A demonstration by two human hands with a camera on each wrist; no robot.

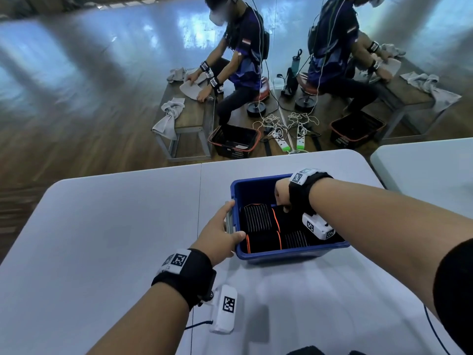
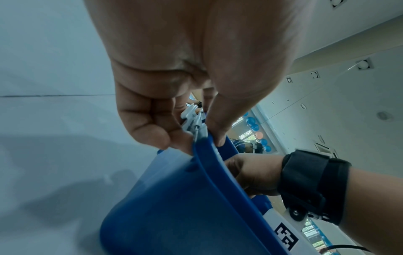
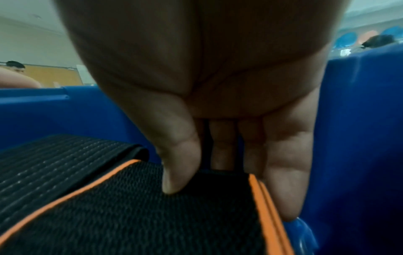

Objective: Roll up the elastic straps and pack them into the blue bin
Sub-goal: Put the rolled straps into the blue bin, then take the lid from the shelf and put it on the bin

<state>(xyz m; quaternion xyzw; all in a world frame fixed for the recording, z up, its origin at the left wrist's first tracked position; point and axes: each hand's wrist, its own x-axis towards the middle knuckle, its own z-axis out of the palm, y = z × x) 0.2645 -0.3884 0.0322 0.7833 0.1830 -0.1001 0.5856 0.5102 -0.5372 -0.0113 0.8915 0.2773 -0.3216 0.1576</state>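
The blue bin [image 1: 291, 253] stands on the white table [image 1: 102, 239] and holds several rolled black elastic straps with orange edges [image 1: 263, 242]. My left hand [image 1: 225, 226] grips the bin's left rim at its grey handle. In the left wrist view the left hand [image 2: 191, 136] has its thumb inside the bin's wall [image 2: 174, 207] and its fingers outside. My right hand [image 1: 282, 198] reaches into the bin's back right corner and holds a rolled strap [image 3: 152, 215]. The right hand [image 3: 224, 172] has its thumb on top and its fingers down behind the roll, close to the bin wall [image 3: 359, 120].
A second white table [image 1: 422, 170] stands to the right. Beyond the table's far edge another person sits at a wooden bench [image 1: 189, 116] with grey towels. A black basket [image 1: 235, 142] and power strips lie on the floor before a mirror.
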